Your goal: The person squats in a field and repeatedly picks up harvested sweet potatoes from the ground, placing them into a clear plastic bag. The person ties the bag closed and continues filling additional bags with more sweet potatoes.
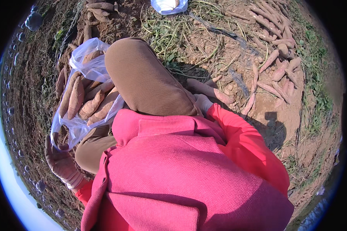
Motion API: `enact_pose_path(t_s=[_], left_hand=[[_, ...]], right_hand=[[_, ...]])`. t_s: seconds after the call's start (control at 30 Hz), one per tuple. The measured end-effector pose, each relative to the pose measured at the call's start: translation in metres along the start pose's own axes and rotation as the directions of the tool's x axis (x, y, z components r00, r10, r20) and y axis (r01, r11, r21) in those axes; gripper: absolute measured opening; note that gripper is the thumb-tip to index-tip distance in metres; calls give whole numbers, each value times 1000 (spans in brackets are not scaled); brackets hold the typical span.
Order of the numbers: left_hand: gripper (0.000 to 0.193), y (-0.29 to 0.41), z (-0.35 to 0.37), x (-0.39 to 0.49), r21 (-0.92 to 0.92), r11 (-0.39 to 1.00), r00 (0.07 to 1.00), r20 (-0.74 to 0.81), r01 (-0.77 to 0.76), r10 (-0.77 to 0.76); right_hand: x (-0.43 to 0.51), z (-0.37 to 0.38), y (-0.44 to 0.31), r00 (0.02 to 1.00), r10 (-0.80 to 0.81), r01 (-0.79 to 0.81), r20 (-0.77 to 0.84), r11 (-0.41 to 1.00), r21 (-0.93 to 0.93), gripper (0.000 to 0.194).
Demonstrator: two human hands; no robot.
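A gloved left hand, my left hand (60, 163), is at the near rim of a clear plastic bag (76, 131), with the film pinched at its fingers. Several sweet potatoes (76, 99) lie in the bag, which sits on the ground left of my raised knee. Its far side is bunched up over one of them. On the other side of the knee, my right hand (203, 102), also gloved, is low by a long sweet potato (209, 91) on the soil. The knee and sleeve hide most of its fingers, so its grip cannot be seen.
A long heap of sweet potatoes (277, 66) runs along the right. More sweet potatoes (99, 11) lie at the far left. Another plastic bag (169, 7) stands at the top. Cut vines (167, 37) and strips of dark plastic film (238, 82) litter the soil.
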State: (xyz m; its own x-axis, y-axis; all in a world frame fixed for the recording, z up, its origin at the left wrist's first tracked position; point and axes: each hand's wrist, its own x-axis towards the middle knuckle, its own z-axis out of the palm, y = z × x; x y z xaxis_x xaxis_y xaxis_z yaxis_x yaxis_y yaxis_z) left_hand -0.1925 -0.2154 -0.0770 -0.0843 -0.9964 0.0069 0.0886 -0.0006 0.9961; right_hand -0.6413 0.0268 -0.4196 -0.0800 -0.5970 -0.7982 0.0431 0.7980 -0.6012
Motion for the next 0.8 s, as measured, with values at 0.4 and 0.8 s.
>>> enact_pose_path(t_s=[0.4,0.8], left_hand=[[76,19,8,6,62,993,981,157,102,-111],[54,15,44,6,156,988,983,-183,12,17]], right_hand=[[72,11,-67,999,-46,33,-20,903,-429,61],[175,116,-156,981,-5,114,192,821,-559,49]])
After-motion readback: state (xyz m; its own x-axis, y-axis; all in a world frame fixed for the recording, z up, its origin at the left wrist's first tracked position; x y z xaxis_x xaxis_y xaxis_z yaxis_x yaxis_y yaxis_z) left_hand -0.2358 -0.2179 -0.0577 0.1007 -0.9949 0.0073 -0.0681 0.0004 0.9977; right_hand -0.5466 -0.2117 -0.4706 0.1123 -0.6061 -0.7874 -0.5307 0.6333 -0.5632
